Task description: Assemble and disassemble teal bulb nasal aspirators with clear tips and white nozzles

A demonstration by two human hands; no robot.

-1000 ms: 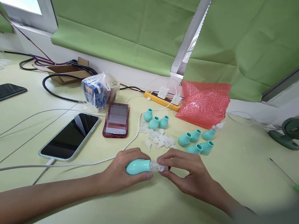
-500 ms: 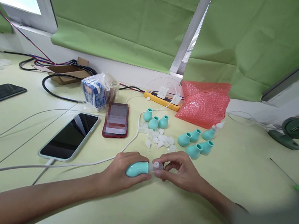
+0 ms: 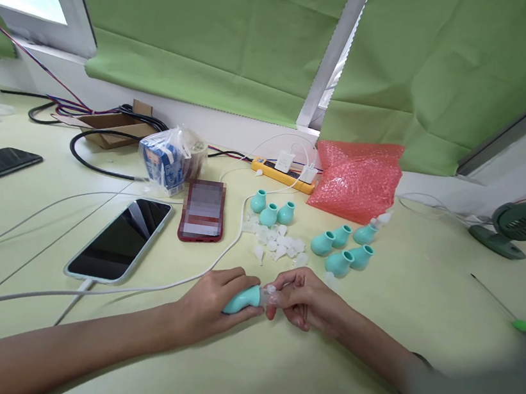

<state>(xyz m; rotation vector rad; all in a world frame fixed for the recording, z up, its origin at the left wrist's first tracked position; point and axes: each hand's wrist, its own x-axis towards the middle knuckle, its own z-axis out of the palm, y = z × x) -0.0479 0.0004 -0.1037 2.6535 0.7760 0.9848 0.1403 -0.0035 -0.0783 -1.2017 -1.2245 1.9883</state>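
Currently left hand (image 3: 208, 301) grips teal bulb (image 3: 242, 299), right hand (image 3: 310, 300) pinches clear tip (image 3: 271, 297) at its neck; seating needs straight push.

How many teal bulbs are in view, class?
9. Three teal bulbs cluster right of the red phone; five more sit before the pink bubble wrap; the ninth bulb is gripped in the left hand, right hand pinching its clear tip. Hands may hide more.

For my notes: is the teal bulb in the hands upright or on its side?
On its side: the teal bulb lies level in the left hand, neck toward the clear tip in the right hand.
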